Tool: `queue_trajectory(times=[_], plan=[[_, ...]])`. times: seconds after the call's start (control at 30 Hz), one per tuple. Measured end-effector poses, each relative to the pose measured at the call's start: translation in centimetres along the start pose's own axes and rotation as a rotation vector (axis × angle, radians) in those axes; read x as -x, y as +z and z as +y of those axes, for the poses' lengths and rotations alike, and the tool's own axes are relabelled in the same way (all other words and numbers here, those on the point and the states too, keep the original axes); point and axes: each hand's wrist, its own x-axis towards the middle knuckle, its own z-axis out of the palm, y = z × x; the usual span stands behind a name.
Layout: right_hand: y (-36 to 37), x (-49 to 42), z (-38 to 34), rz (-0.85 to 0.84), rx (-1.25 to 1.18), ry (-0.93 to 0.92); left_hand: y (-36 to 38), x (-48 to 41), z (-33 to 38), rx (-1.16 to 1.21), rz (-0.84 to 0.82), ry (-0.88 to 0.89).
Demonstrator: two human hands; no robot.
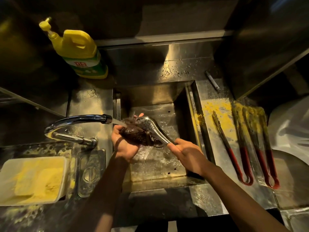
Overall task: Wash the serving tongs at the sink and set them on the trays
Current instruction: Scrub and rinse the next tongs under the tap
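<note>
- Perforated metal serving tongs (151,129) are over the sink basin (158,164), head under the running faucet (76,121).
- Right hand (185,152) is clamped on the handle end; left hand (124,144) is closed around a dark scrubbing pad (135,133) pressed to the head.
- Judged: stiff steel, light, slick when wet; the narrow handle is the safest hold.
- Two red-handled tongs (234,148) lie on the counter right of the sink, among yellow powder.

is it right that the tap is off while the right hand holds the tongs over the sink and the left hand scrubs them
Not quite: the tap is running, its stream landing on the scrubber in the left hand. The head view shows it. The right hand does hold the tongs over the sink.
</note>
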Motion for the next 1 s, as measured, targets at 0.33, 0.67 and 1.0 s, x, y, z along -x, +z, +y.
queue_trajectory(times=[0.33,0.67,1.0], plan=[[0.8,-0.2,-0.4,-0.073,0.015,-0.075,0.0,-0.8,-0.7,-0.364,0.078,-0.054],[1.5,-0.1,0.2,0.0,-0.104,-0.064,-0.7,-0.5,0.0,-0.592,0.029,-0.031],[0.6,-0.7,-0.2,-0.031,-0.136,0.009,0.2,-0.1,-1.0,-0.487,0.146,0.051]])
